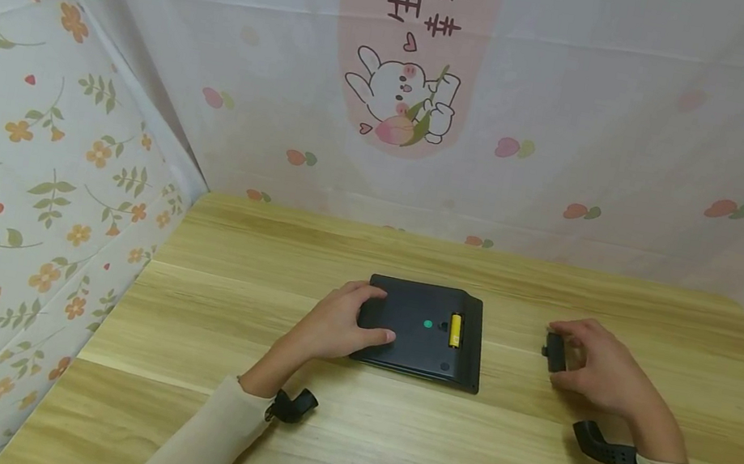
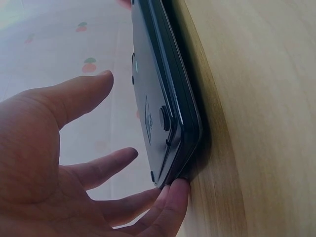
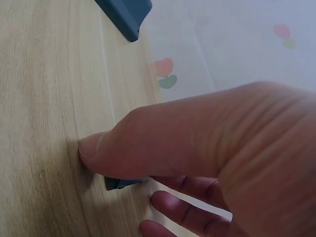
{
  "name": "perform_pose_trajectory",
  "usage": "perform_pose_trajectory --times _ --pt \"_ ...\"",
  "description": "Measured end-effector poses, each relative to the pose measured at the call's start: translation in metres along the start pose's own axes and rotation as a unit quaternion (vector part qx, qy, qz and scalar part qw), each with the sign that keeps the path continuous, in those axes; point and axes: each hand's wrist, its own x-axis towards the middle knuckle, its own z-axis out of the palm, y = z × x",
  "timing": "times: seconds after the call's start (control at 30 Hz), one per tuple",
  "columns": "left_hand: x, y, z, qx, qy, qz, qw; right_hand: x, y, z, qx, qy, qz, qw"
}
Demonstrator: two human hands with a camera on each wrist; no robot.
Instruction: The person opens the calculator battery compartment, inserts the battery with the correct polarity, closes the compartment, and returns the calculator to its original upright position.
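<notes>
A flat black device (image 1: 415, 301), like a calculator lying back side up, rests on the table. A yellow battery (image 1: 455, 331) sits in its open slot near the right edge, beside a small green sticker (image 1: 427, 324). My left hand (image 1: 344, 322) is at the device's left end, thumb and index finger reaching over it. In the left wrist view, fingertips (image 2: 175, 192) touch the device's corner, while the thumb stands apart from its back. Off to the right, my right hand (image 1: 603, 369) pinches a small black battery cover (image 1: 554, 353) between thumb and fingers, close over the table; the thumb hides most of it in the right wrist view.
The wooden table (image 1: 252, 245) ends at a white curtain (image 1: 249, 80) with a rabbit print behind. A flowered cloth (image 1: 36, 209) hangs along the left side. Each wrist wears a black camera mount, such as the right one (image 1: 601, 449).
</notes>
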Motion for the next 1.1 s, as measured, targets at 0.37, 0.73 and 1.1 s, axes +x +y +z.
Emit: perform_pose_trajectory --times 0.37,0.73,1.1 --pt "0.0 0.0002 0.0006 0.0 0.004 -0.001 1.0 0.0003 0.0005 0.001 -0.013 0.009 -0.006 1.0" --pt "0.0001 0.0011 0.0008 0.003 0.001 -0.007 1.0 -0.0006 -0.0003 0.0009 -0.009 0.012 -0.002 1.0" --pt "-0.0009 0.003 0.0005 -0.001 0.002 -0.009 1.0 0.0 -0.0006 -0.0011 -0.003 0.012 0.001 1.0"
